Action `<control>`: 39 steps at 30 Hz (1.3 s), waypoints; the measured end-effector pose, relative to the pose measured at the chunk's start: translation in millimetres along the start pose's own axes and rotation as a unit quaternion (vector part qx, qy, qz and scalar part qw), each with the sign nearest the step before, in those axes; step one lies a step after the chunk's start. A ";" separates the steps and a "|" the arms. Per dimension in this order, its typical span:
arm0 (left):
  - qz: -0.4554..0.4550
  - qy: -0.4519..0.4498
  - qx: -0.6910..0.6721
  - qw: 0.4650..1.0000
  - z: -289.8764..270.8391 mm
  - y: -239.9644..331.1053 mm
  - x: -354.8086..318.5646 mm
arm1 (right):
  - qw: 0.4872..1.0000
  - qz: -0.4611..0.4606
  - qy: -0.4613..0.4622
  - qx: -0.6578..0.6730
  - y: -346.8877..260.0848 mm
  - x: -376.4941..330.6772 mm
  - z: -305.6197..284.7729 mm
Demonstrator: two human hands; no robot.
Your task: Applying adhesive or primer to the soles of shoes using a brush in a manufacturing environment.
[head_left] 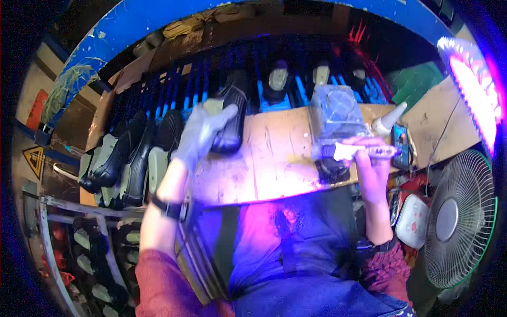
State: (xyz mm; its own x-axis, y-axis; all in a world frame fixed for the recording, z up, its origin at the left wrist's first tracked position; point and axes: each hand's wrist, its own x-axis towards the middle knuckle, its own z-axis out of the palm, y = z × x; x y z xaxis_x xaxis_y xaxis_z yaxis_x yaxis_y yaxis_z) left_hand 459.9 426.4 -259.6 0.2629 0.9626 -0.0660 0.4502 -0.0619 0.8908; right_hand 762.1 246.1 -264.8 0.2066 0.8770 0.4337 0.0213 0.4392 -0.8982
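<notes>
My left hand (200, 129), in a pale grey glove, is closed around a black shoe (233, 129) with a grey-green shoe last in it. The shoe stands at the back of the cardboard-covered bench, with its toe toward me. My right hand (372, 164), bare, is closed on a white brush-like stick (346, 152), held level over the bench; its exact kind is blurred. Just behind it sits a plastic-wrapped box (338, 108) with a round mark on top. Below the stick is a dark rounded thing (332, 168), partly hidden. A white bottle with a cone nozzle (388, 120) stands to its right.
Several black shoes on lasts (116, 153) crowd the left side; others (278, 79) rest on the slatted rack behind. At right are a phone-like device (402, 147), a glowing lamp (472, 90) and a caged fan (449, 219). A metal rack (103, 222) with shoes stands lower left.
</notes>
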 end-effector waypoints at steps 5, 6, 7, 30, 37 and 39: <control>0.027 0.137 0.433 0.891 15.3 7.2 110.7 | 0.999 0.044 0.025 -0.013 2.5 -3.8 -13.0; 0.035 0.111 0.446 0.888 20.4 2.5 123.5 | 0.998 0.050 0.025 -0.024 3.2 -3.0 -15.7; 0.044 0.084 0.459 0.883 21.2 -5.5 133.1 | 0.997 0.058 0.026 -0.035 5.5 -3.1 -17.0; 0.021 0.014 0.647 0.762 -36.6 -21.4 -109.8 | 0.926 -0.008 -0.039 -0.374 19.3 6.1 -27.9; -0.127 -0.017 0.495 0.860 -53.5 1.0 -70.9 | 0.923 0.001 -0.034 -0.383 16.8 0.4 -35.9; -0.047 0.053 0.156 0.985 -72.9 -33.7 -71.7 | 0.929 0.010 -0.052 -0.365 12.0 2.0 -26.9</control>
State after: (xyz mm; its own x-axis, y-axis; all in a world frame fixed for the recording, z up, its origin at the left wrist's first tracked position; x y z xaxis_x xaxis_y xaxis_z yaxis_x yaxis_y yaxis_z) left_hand 363.7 378.8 -252.1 0.1232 0.9892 -0.0799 0.7127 -0.0321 0.7007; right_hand 789.1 247.9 -276.7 0.1202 0.9143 0.3868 0.6846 0.2058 -0.6993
